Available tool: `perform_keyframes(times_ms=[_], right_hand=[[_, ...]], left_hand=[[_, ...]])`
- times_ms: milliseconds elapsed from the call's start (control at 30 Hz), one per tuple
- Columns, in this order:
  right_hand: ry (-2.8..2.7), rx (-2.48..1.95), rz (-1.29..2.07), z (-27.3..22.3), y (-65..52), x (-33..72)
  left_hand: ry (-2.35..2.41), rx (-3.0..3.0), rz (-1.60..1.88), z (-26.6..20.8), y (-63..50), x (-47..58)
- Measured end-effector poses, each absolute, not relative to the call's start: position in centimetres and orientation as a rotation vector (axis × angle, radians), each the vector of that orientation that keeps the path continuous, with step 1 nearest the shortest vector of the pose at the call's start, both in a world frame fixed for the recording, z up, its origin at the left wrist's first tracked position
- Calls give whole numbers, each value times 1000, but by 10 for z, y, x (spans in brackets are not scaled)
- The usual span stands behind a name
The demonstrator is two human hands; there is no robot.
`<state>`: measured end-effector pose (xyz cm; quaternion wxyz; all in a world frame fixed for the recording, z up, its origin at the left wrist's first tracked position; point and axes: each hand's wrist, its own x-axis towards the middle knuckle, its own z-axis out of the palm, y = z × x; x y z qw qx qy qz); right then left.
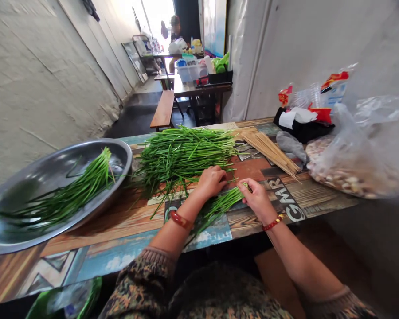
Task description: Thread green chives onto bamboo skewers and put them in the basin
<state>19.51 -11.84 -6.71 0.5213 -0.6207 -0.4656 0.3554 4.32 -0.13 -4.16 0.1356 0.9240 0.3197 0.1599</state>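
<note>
A large heap of green chives (189, 153) lies across the middle of the table. At its front edge is my left hand (213, 180), with its fingers curled inward; whatever they pinch is hidden. My right hand (255, 198) is closed around the pale stem ends of a small bunch of chives (224, 203), whose green tips trail left under my left forearm. Thin wooden skewers (271, 153) lie in a loose stack to the right of the heap. On the left, a wide metal basin (128, 161) holds another bundle of chives (83, 186).
A clear plastic bag of pale, clove-like pieces (346, 168) sits at the table's right end, beside a grey cloth (291, 145) and a black bag (302, 126). Behind stand a bench (162, 108) and a second table with a plastic box (191, 73). A person is far back.
</note>
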Motion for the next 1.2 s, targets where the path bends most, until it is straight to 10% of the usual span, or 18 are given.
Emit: perform_keyframes(times_ms=[1200], right_hand=[[-1428,-1285,750,-39,-58,185]], left_hand=[[898,1453,859,-27,-4,32]])
